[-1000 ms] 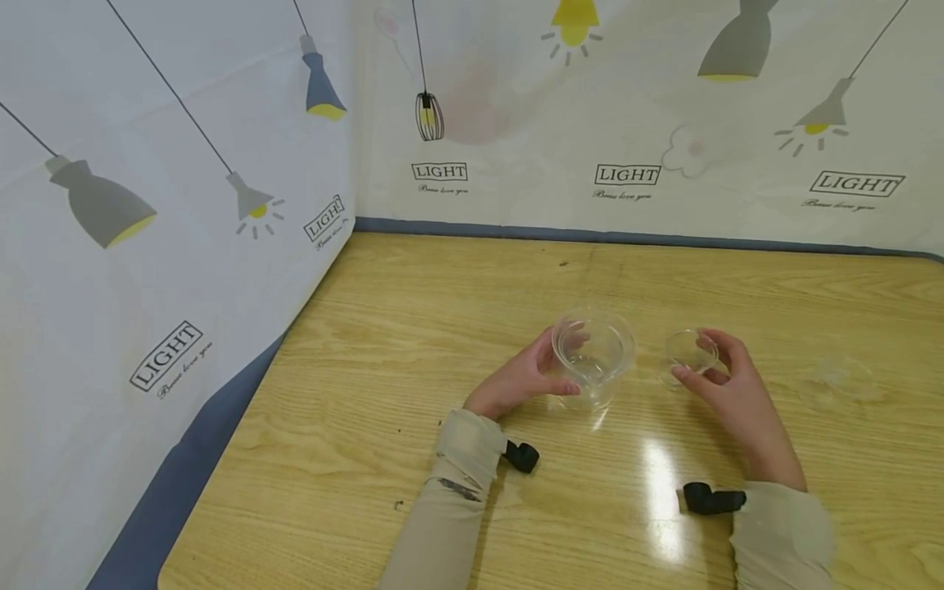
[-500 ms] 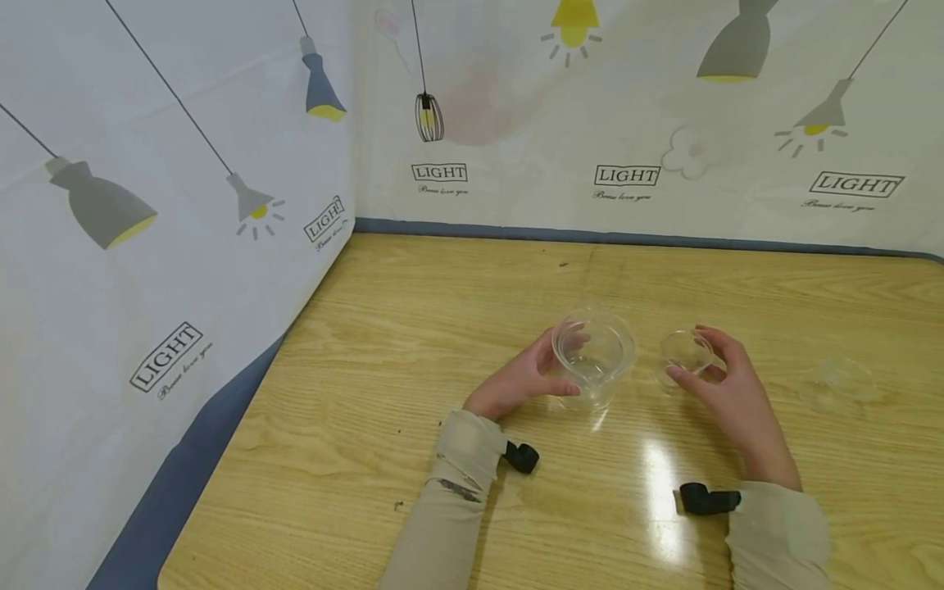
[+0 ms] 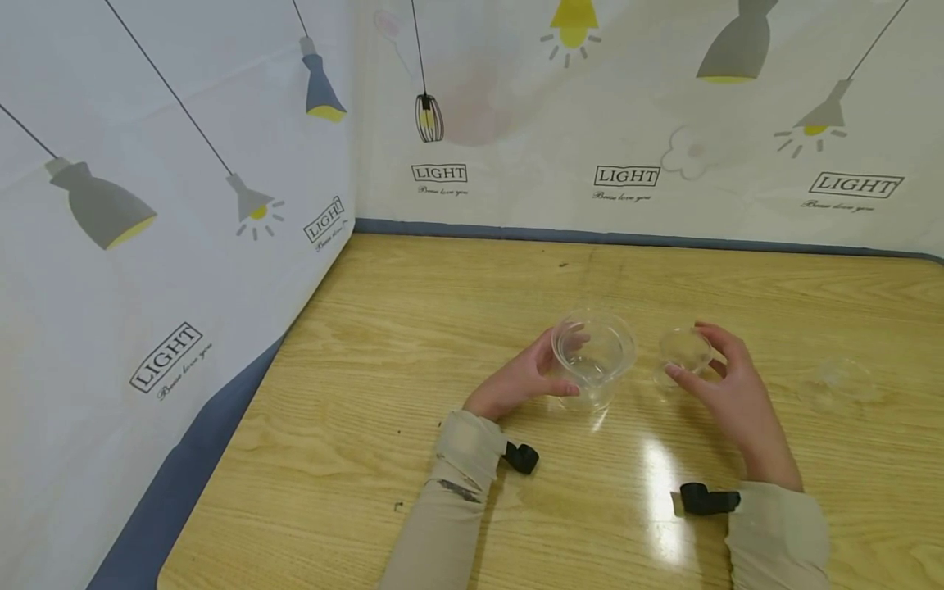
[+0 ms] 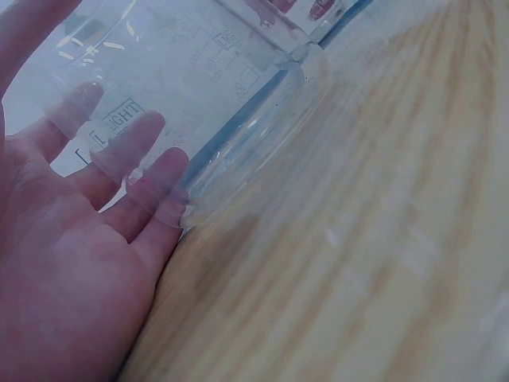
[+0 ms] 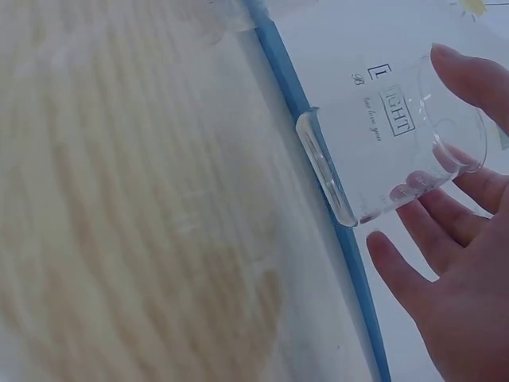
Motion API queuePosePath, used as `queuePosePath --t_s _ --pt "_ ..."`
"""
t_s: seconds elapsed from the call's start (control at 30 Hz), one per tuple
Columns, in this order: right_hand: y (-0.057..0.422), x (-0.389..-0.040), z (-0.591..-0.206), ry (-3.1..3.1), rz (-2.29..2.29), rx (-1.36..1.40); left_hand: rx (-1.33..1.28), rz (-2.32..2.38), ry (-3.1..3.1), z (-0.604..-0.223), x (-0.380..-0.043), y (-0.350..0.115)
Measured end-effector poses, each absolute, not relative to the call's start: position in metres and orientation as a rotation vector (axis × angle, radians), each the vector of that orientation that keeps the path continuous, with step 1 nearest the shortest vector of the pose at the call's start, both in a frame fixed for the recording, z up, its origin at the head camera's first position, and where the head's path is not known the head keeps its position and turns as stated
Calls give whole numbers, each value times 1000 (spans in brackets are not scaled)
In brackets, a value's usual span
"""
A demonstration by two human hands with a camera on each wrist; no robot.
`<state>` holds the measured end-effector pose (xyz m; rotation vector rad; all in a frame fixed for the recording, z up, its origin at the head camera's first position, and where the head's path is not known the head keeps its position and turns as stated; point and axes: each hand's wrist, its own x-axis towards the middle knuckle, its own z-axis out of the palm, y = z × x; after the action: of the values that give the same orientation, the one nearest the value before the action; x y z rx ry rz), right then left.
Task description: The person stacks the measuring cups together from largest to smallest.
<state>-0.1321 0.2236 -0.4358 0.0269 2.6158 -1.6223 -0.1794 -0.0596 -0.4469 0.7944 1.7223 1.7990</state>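
Note:
My left hand (image 3: 527, 373) is wrapped round the side of a large clear beaker (image 3: 608, 373), thumb in front and fingers behind. Seen from the left wrist, this beaker (image 4: 238, 103) stands upright on the wooden table with faint printed marks on its wall. To its right, my right hand (image 3: 730, 381) holds a smaller clear beaker (image 3: 680, 352) between thumb and fingers. In the right wrist view the small beaker (image 5: 378, 151) is gripped near its rim by the thumb and fingers, and its base overlaps the table's far edge. A gap separates the two beakers.
Another clear, see-through vessel (image 3: 844, 381) is on the wooden table (image 3: 442, 328) right of my right hand. White sheets printed with lamps (image 3: 516, 98) rise along the back and left edges. Black wrist mounts (image 3: 522, 457) stick out from both sleeves.
My right hand has shifted the small beaker slightly left, toward the large one, and tilted it a little. The left hand and large beaker stay where they were.

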Motion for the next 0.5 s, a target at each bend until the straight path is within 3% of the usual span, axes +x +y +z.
queuePosePath --t_s 0.5 --pt "220 -131 -426 2664 -1591 12 788 1808 1707 -446 -180 -59"
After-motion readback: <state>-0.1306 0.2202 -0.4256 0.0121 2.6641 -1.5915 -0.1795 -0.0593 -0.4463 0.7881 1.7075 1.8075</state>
